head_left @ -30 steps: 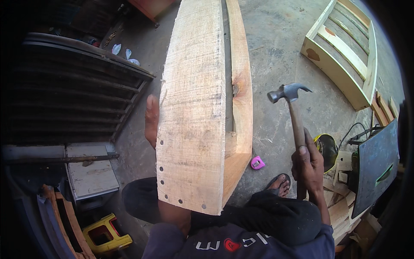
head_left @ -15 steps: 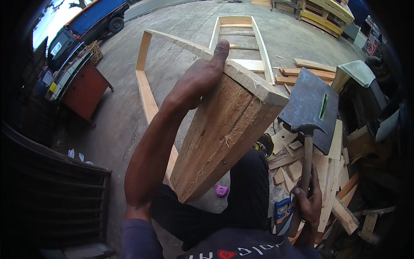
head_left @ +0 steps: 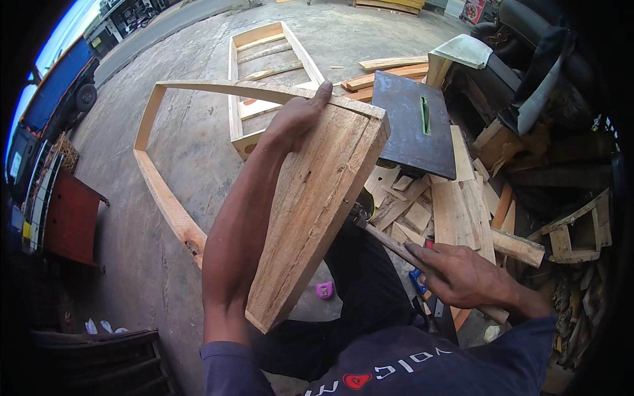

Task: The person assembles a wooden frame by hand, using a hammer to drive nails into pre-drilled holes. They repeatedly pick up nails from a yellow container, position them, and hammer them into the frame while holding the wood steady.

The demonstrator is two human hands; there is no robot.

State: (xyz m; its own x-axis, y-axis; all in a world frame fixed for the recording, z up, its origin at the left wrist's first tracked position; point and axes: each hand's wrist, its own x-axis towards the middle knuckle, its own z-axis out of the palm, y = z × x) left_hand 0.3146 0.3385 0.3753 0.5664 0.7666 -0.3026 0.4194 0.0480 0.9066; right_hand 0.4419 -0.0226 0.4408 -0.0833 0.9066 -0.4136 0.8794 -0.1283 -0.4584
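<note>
My left hand grips the top corner of a large wooden frame, holding its broad plank side upright and tilted against my forearm. The frame's thin rails sweep out to the left over the concrete. My right hand is closed around the wooden handle of a hammer, low beside my lap. The hammer's head is hidden behind the plank.
A second wooden frame lies flat on the concrete ahead. A dark table saw top stands to the right amid several offcuts and planks. A small pink object lies by my legs. Red cabinet at left.
My view has swung further. The frame now sits lower and more tilted. The hammer has dropped from upright beside the plank to low and angled behind it.
</note>
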